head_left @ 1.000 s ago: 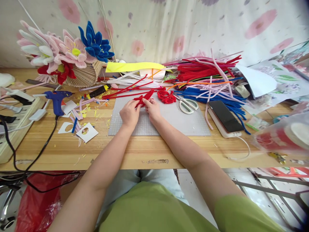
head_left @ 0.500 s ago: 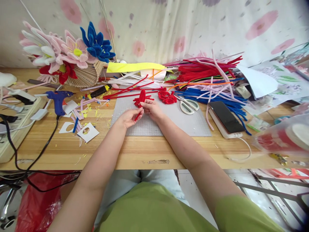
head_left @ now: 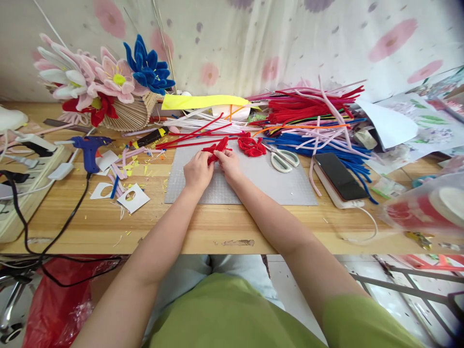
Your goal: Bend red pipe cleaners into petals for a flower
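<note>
The left hand (head_left: 197, 171) and right hand (head_left: 227, 164) meet over the grey mat (head_left: 290, 186), fingertips of both pinching one red pipe-cleaner piece (head_left: 217, 146), apparently to keep its folds tight, raised a little off the mat. Just beside it lies a second red bundle (head_left: 251, 145), within easy reach. One pair of scissors (head_left: 283, 158) rests at the mat's edge, one phone (head_left: 339, 175) further right, and one blue glue gun (head_left: 88, 149) on the left.

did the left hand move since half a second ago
Yes. The left hand went up the grey mat, away from its near edge, closing on the red pipe-cleaner piece beside the right hand.
</note>
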A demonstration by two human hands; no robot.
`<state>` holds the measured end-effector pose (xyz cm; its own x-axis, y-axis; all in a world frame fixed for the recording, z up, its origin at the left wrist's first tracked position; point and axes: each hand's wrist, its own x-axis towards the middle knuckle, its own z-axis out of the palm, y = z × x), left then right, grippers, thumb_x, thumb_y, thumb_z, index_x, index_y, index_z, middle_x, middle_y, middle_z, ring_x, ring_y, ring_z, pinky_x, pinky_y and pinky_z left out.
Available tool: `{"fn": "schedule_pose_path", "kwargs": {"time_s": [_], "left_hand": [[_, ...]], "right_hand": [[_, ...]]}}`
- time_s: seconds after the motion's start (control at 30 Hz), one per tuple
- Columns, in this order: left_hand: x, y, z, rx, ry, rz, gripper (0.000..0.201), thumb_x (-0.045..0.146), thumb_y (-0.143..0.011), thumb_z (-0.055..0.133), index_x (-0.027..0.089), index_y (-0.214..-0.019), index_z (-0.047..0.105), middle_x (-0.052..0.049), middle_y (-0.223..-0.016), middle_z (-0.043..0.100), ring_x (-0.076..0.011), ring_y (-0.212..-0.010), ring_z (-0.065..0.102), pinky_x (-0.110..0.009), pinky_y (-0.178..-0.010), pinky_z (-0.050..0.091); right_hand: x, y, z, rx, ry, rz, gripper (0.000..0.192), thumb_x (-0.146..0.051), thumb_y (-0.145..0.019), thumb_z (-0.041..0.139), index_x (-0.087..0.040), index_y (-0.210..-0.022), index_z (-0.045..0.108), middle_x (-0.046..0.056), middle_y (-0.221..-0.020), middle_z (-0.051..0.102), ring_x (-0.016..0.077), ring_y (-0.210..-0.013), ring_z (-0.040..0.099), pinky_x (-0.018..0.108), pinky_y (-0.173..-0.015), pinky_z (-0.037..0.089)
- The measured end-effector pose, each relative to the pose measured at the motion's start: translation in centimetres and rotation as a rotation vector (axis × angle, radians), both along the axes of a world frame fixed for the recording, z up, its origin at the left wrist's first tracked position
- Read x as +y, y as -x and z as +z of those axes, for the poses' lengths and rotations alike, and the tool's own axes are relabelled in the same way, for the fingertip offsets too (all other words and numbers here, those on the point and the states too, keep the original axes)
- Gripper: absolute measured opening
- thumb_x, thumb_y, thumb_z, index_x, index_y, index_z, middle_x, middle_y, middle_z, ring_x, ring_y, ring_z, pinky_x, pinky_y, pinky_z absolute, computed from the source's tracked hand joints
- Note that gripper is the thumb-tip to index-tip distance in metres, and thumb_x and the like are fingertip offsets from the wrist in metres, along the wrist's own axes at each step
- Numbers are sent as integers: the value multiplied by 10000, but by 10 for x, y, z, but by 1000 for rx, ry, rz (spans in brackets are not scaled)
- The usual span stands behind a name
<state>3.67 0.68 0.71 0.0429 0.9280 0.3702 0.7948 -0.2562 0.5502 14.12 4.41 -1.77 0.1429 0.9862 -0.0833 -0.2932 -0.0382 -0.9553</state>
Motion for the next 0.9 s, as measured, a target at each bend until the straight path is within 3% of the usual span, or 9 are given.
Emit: {"fn": "schedule_pose_path", "kwargs": {"time_s": [0.37, 0.6, 0.77, 0.9], "left_hand": [[6, 1, -10, 44, -139, 7, 136, 227, -823, 529, 183, -826, 658, -77, -879, 680, -200, -844, 621, -300, -722, 419], [4, -2, -6, -105, -120, 53, 87, 206, -787, 575, 175, -739, 640, -63, -822, 682, -176, -803, 617, -285, -735, 442], [5, -1, -7, -269, 43, 35, 132, 239, -742, 635, 170, -854, 642, -55, -891, 691, -155, -761, 621, -285, -735, 465], [7, 3, -8, -682, 306, -67, 175, 281, -776, 607, 138, -869, 644, -56, -833, 679, -122, -630, 615, -272, -629, 503]], "right_hand": [[0, 0, 0, -11, -11, 16, 303, -336, -649, 642, -188, -559, 392, -59, -504, 454, 57, -497, 431, 202, -487, 314], [-8, -3, 6, 110, -31, 151, 366, -317, -697, 670, -189, -562, 354, -81, -456, 360, 23, -387, 237, 211, -407, 170], [-9, -2, 7, 73, -85, 158, 383, -363, -665, 702, -187, -572, 375, -68, -485, 398, 30, -412, 254, 214, -410, 177], [-8, -8, 12, 41, -89, 248, 388, -465, -627, 712, -181, -638, 449, -50, -548, 460, 37, -448, 309, 209, -412, 186]]}}
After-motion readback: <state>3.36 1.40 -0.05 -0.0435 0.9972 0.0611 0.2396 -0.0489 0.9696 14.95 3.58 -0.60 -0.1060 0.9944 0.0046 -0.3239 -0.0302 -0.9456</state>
